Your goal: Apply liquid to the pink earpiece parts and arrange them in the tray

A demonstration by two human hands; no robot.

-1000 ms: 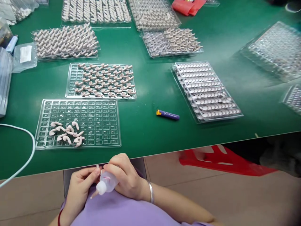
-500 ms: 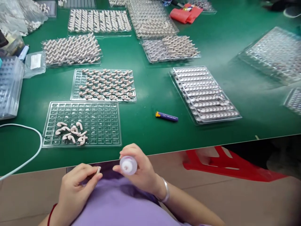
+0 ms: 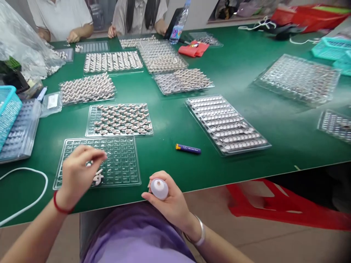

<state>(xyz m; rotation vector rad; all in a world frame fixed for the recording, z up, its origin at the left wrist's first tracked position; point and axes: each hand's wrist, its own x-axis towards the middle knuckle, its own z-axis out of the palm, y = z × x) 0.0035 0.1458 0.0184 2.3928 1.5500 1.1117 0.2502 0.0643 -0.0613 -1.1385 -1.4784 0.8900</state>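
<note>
My left hand [image 3: 80, 168], with fingers pinched together, hovers above the near clear plastic tray [image 3: 120, 180]. Whatever its fingertips hold is too small and blurred to make out. Partly hidden beneath that hand lie several pale earbud shells [image 3: 98, 178]. At the table's front edge, my right hand [image 3: 172, 202] grips a small whitish bottle [image 3: 159, 189], its nozzle end facing me. Just behind the near tray, a second clear tray [image 3: 91, 122] carries rows of earbud shells [image 3: 123, 118].
A purple lighter [image 3: 188, 149] lies right of the trays. More filled trays [image 3: 227, 126] stand at the right and back. A white cable [image 3: 41, 197] curves at the left, near a turquoise basket [image 3: 9, 109]. Two people [image 3: 139, 18] sit across the table. Below is a red stool [image 3: 255, 208].
My left hand has risen from my lap, where it pinched a small pale earbud piece, to over the near tray. My right hand moved slightly right with the bottle. The view tilted up.
</note>
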